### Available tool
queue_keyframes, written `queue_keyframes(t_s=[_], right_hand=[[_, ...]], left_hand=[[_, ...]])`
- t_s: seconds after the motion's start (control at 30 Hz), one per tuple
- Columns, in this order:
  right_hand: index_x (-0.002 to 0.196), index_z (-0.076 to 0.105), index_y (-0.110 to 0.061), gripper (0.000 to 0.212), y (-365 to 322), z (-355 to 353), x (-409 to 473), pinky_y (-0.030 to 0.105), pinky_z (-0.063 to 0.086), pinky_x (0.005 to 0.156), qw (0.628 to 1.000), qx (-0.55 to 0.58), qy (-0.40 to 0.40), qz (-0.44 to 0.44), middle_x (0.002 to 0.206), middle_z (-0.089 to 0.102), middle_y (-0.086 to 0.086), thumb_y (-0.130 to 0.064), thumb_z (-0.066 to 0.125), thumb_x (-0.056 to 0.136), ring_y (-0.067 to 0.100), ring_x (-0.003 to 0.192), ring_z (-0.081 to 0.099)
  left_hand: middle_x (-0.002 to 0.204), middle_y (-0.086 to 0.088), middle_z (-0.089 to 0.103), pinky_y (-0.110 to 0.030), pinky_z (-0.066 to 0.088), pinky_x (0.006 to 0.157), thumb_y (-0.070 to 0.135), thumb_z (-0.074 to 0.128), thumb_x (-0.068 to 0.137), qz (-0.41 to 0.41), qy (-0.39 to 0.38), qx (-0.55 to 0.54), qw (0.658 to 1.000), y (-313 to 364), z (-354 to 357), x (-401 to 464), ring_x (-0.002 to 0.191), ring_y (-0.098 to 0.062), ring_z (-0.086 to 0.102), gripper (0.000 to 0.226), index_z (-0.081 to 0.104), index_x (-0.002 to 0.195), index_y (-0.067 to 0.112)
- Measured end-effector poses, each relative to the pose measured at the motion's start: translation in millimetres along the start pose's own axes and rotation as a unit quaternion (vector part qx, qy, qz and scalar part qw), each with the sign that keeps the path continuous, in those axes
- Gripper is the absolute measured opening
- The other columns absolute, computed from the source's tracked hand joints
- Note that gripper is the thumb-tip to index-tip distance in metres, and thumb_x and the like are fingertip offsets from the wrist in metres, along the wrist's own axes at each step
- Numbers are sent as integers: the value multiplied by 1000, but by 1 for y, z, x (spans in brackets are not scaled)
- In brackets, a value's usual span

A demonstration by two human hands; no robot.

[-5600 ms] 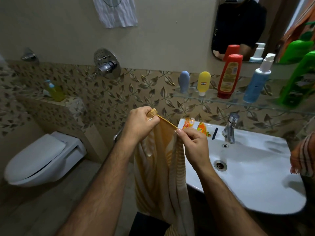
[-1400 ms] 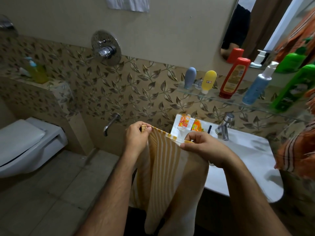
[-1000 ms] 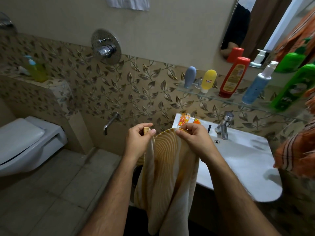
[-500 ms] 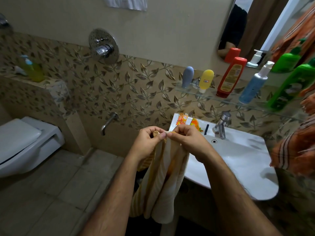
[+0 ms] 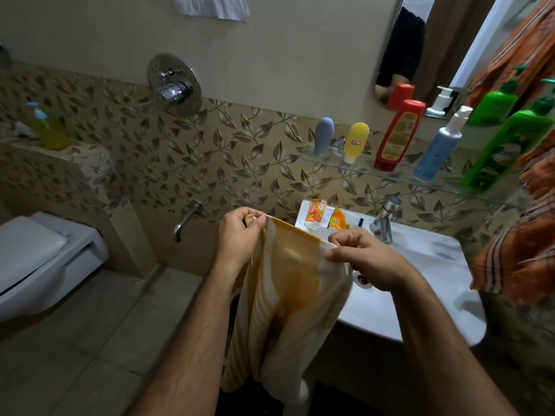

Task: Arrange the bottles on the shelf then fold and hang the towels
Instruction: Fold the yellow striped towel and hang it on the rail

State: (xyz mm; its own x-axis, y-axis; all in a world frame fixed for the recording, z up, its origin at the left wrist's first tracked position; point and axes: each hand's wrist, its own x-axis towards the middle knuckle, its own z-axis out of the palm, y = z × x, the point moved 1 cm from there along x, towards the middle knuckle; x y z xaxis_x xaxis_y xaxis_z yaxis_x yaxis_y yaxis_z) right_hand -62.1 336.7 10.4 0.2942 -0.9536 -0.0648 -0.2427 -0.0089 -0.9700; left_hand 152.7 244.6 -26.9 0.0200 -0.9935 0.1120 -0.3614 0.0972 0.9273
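Note:
A yellow-and-white striped towel [image 5: 288, 295] hangs folded in front of me, left of the sink. My left hand [image 5: 238, 235] pinches its top left corner and my right hand [image 5: 363, 258] pinches the top right corner, with the top edge stretched between them. On the glass shelf [image 5: 360, 171] stand a grey-blue tube [image 5: 323, 140], a yellow tube [image 5: 355, 142], a red bottle [image 5: 398, 135], a blue pump bottle [image 5: 439, 145] and a green bottle [image 5: 507, 148]. An orange striped towel [image 5: 522, 241] hangs at the right edge.
A white sink [image 5: 420, 283] with a chrome tap [image 5: 386, 219] and small orange sachets [image 5: 327, 217] lies under the shelf. A toilet [image 5: 42, 259] is at the left, with a wall spout [image 5: 186, 219], a shower valve [image 5: 173, 85] and a white cloth [image 5: 211, 6] high on the wall.
My hands met over the towel half a second ago; now they have moved apart again, stretching the top edge of the folded, narrower towel between them.

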Motion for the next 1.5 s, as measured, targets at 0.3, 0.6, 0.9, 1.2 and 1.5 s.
queue_keyframes(t_s=[0.3,0.6,0.9,1.2,1.5], right_hand=[[86,65,1,15,8,7,19,29,46,63,991,61,118,18,81,61,20,-13,65,92,28,74,55],[84,66,-9,12,12,29,41,33,49,65,984,31,175,23,77,66,15,-13,63,95,24,70,61],[87,65,-2,17,14,29,41,36,41,73,993,-1,112,32,80,62,10,-19,66,89,21,78,53],[76,63,-12,23,11,23,31,21,38,51,986,-74,90,123,65,56,1,-26,64,94,9,55,49],[84,62,5,31,-5,-11,10,23,43,57,986,-87,29,142,74,60,8,-25,66,93,16,66,56]], left_hand=[[92,2,70,-25,53,72,18,70,86,-53,-37,-26,998,-22,2,-8,87,-11,65,16,71,102,18],[93,-3,70,-23,55,75,15,71,86,-6,-110,-119,987,-13,6,-21,82,-9,65,40,64,124,28],[91,13,73,-18,49,84,5,64,90,50,-225,-151,961,-6,16,-22,89,-1,65,25,71,111,16],[85,10,66,-15,44,65,16,69,85,37,-86,25,995,-3,27,-13,80,-6,60,4,70,85,19],[90,6,67,-26,46,72,21,68,86,-12,-29,58,998,-18,20,6,88,-14,62,12,63,79,29]])
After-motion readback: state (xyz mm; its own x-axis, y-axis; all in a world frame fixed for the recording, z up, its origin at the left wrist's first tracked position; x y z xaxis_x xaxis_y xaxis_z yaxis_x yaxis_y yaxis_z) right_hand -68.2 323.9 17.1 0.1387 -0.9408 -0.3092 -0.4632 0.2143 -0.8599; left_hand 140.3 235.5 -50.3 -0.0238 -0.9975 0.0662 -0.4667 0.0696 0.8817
